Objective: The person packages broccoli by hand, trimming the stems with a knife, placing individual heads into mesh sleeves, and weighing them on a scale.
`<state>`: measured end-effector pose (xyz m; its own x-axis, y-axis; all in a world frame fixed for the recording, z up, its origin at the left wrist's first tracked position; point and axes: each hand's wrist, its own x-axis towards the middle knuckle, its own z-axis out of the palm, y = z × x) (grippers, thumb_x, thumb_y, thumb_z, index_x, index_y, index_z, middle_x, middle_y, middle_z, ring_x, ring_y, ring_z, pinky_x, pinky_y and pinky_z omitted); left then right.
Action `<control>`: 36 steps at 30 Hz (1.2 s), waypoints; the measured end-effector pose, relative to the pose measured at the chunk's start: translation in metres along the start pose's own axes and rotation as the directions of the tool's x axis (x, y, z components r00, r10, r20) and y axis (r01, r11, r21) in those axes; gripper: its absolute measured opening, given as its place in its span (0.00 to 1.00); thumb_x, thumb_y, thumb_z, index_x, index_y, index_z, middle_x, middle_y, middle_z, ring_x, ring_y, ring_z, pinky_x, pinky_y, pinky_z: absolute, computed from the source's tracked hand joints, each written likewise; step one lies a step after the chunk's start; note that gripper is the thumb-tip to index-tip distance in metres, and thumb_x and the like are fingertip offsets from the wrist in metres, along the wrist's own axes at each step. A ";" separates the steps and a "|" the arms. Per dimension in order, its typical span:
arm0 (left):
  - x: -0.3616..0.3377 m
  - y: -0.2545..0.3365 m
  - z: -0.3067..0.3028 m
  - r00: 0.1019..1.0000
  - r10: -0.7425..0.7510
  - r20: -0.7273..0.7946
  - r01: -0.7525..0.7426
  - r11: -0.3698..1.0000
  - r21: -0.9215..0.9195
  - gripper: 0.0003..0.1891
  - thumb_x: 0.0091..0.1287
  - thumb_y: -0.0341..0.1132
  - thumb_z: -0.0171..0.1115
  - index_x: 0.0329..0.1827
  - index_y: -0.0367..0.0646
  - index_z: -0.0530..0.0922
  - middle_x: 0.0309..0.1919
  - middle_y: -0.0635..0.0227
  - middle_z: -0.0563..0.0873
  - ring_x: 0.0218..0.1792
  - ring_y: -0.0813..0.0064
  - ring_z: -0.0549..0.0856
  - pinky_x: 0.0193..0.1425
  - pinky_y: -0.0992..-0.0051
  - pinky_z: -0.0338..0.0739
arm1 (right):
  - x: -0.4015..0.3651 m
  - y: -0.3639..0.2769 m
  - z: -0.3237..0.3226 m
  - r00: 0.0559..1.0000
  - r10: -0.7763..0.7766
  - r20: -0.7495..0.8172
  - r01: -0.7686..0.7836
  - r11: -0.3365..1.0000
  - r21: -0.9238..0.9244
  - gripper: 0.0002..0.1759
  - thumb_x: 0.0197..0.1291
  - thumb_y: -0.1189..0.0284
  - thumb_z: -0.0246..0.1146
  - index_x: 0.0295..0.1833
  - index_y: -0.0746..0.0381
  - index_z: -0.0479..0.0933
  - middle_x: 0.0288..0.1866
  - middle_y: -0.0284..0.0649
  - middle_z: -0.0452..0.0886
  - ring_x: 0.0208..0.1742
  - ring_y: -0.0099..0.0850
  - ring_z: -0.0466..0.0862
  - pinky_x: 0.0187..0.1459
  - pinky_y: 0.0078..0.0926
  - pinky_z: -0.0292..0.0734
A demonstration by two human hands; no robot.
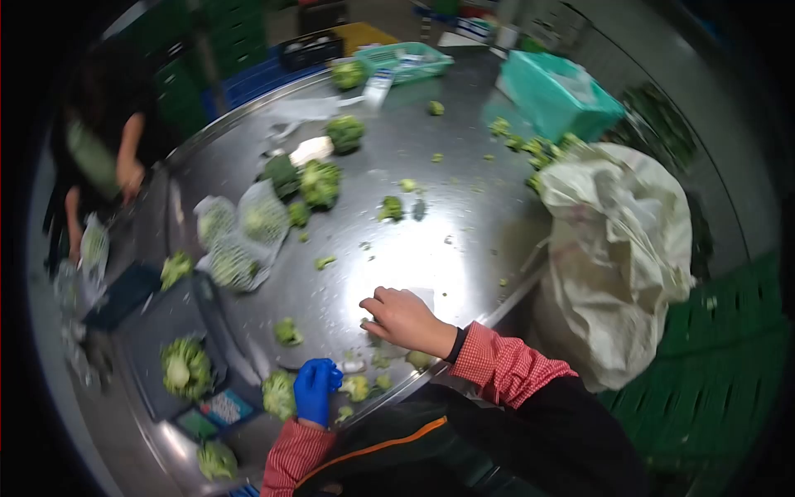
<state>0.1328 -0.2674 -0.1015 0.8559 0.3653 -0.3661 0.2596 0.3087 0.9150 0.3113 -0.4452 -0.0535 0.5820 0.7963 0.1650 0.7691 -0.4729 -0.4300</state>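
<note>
My left hand (315,391), in a blue glove, is closed near the table's front edge. A broccoli head (279,394) lies just left of it and small florets (356,387) lie to its right; what its fingers hold, if anything, is hidden. My bare right hand (406,319) hovers over the steel table (464,248), fingers curled downward. Under its fingertips is a small green piece too unclear to make out. Farther left sit net-wrapped heads (234,263) and loose broccoli (319,184).
A scale (137,364) bears a broccoli head (186,366) at the left. A large whitish sack (617,265) stands at the right, behind it a green-lined crate (555,95). A green basket (403,62) is at the back. Another person (108,149) works at the far left.
</note>
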 end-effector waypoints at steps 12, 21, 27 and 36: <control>0.051 0.001 0.106 0.971 -0.134 0.197 0.113 0.987 0.114 0.07 0.69 0.32 0.55 0.42 0.36 0.76 0.32 0.66 0.82 0.30 0.78 0.81 0.36 0.79 0.77 | -0.056 0.211 -0.098 0.848 0.498 -0.181 -0.509 0.861 -0.015 0.18 0.58 0.60 0.61 0.50 0.60 0.77 0.45 0.49 0.79 0.44 0.49 0.80 0.46 0.40 0.75; 0.068 -0.007 0.107 0.978 -0.201 0.057 0.195 0.976 0.099 0.09 0.69 0.34 0.55 0.42 0.36 0.77 0.30 0.65 0.82 0.30 0.78 0.80 0.37 0.79 0.76 | -0.145 0.439 -0.090 0.737 0.360 -0.572 -0.616 0.706 -0.350 0.24 0.65 0.57 0.52 0.56 0.63 0.73 0.53 0.51 0.77 0.58 0.42 0.76 0.57 0.37 0.70; 0.082 -0.001 0.115 0.977 -0.210 0.038 0.209 0.978 0.022 0.09 0.68 0.34 0.56 0.40 0.35 0.77 0.29 0.66 0.81 0.29 0.79 0.79 0.38 0.79 0.75 | 0.016 0.278 -0.050 0.833 0.543 -0.111 -0.526 0.837 0.151 0.13 0.58 0.64 0.59 0.44 0.61 0.76 0.40 0.47 0.81 0.39 0.43 0.81 0.43 0.37 0.75; 0.091 0.001 0.106 0.958 -0.247 -0.144 0.251 0.968 0.008 0.08 0.67 0.33 0.56 0.37 0.36 0.78 0.27 0.67 0.81 0.28 0.79 0.79 0.34 0.80 0.74 | 0.120 0.283 -0.016 0.937 0.344 -0.055 -0.329 0.926 0.183 0.13 0.60 0.64 0.56 0.38 0.62 0.78 0.36 0.47 0.80 0.39 0.46 0.80 0.41 0.40 0.74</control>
<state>0.2586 -0.3272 -0.1157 0.6915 0.4005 -0.6012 0.4693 0.3837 0.7954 0.6034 -0.4896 -0.1416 0.8248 0.5626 0.0559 0.4724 -0.6315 -0.6149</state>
